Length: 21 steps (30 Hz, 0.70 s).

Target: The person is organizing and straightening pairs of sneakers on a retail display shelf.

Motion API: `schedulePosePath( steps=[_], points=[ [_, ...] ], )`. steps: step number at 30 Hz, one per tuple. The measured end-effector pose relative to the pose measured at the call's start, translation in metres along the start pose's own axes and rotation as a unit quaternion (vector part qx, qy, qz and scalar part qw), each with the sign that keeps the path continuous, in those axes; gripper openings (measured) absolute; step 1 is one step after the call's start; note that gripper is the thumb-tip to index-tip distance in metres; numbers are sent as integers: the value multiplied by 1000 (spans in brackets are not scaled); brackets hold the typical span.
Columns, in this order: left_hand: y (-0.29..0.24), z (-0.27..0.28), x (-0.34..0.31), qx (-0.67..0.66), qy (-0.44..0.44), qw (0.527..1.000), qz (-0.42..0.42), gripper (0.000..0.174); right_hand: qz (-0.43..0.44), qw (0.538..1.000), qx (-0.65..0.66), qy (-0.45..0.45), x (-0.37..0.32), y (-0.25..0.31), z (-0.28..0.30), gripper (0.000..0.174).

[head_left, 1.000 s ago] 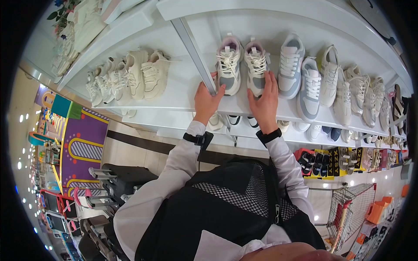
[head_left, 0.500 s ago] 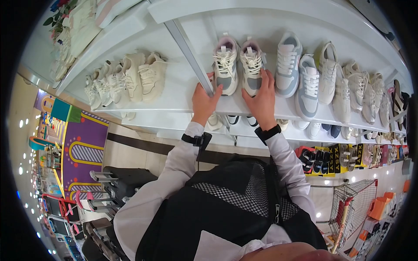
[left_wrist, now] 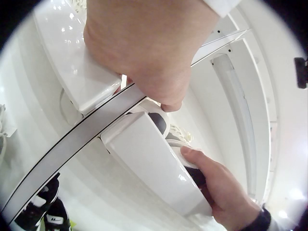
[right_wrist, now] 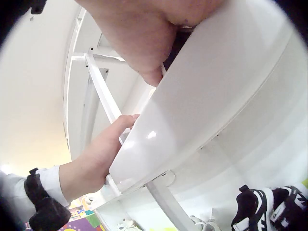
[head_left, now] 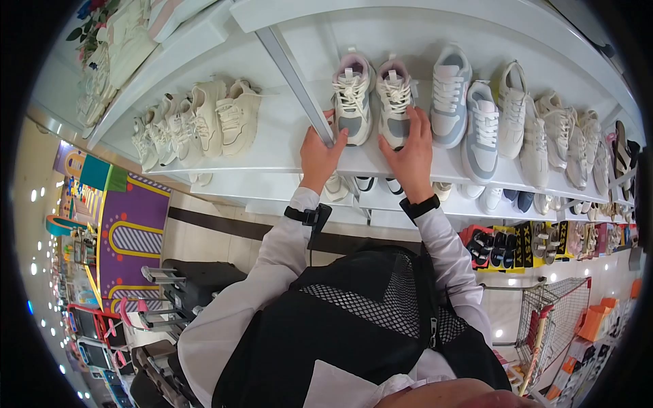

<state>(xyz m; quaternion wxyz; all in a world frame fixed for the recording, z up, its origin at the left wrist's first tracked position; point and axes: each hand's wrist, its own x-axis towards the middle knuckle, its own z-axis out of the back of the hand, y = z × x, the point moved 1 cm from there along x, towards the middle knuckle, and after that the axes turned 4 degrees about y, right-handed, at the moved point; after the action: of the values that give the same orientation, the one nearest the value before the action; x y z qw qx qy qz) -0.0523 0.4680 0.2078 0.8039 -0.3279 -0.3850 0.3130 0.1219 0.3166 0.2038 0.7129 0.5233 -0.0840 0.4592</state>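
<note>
A pair of cream sneakers with grey toes and pinkish linings stands on a white shelf, toes toward me. My left hand (head_left: 320, 162) is at the toe of the left sneaker (head_left: 352, 102), its thumb on the toe. A slanted metal post (head_left: 292, 81) passes between that thumb and the fingers, which reach the shoe's outer side. With thumb and fingers on either side, my right hand (head_left: 411, 155) grips the toe of the right sneaker (head_left: 394, 92). In the left wrist view, the right thumb lies on the sneaker's pale toe edge.
Grey-blue and white sneakers (head_left: 450, 102) stand close to the right hand, with more pale shoes beyond. Beige sneakers (head_left: 238, 119) sit left of the post. Lower shelves hold further shoes. A shopping cart (head_left: 551, 319) stands at the right; folded strollers or luggage frames (head_left: 163, 292) are at the left.
The head view has shifted slightly. My right hand's fingers have spread and bent a little more around the right sneaker's toe. The left hand stays at the left sneaker.
</note>
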Motion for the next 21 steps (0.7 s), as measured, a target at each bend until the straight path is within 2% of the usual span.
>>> schedulePosePath(
  steps=[4,21],
  points=[
    [1,0,1,-6,2,1000,2,58,18,999,-50,4,-2,5,-1,91],
    [4,0,2,17,-2,1000,-14,57,31,998,-52,7,-1,10,-1,96]
  ],
)
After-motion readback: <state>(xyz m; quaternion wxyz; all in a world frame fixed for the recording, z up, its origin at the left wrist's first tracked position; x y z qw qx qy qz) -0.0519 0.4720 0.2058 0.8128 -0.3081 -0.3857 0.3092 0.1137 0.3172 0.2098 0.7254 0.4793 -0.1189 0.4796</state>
